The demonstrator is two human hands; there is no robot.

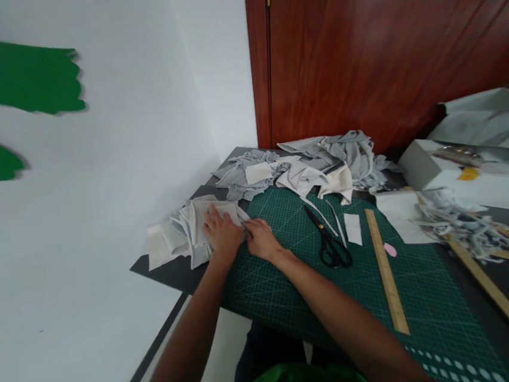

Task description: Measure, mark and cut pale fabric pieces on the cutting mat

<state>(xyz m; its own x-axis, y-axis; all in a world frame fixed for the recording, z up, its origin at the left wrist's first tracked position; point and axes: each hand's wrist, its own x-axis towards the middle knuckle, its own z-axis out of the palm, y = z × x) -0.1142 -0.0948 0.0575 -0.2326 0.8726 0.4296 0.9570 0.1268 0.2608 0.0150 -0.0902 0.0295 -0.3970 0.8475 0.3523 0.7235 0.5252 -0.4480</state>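
My left hand (221,231) lies with fingers spread over a stack of pale fabric pieces (199,211) at the left end of the table. Close beside it, my right hand (261,237) is closed, its fingers bent round the right edge of the fabric; the fingertips are partly hidden. The stack is uneven, with white and light grey layers fanned out towards the wall. Under my right wrist is a green cutting mat (286,290) with a printed grid. Black-handled scissors (327,244) rest on the mat, right of my hands.
Behind the mat are heaps of grey fabric scraps (350,152). A wooden ruler (386,274), a small white rectangle (353,229) and a pink piece (390,250) lie on it. Farther right are tangled fabric strips (460,225), a white box (427,162) and another long ruler (504,305). A wall (118,228) borders the left.
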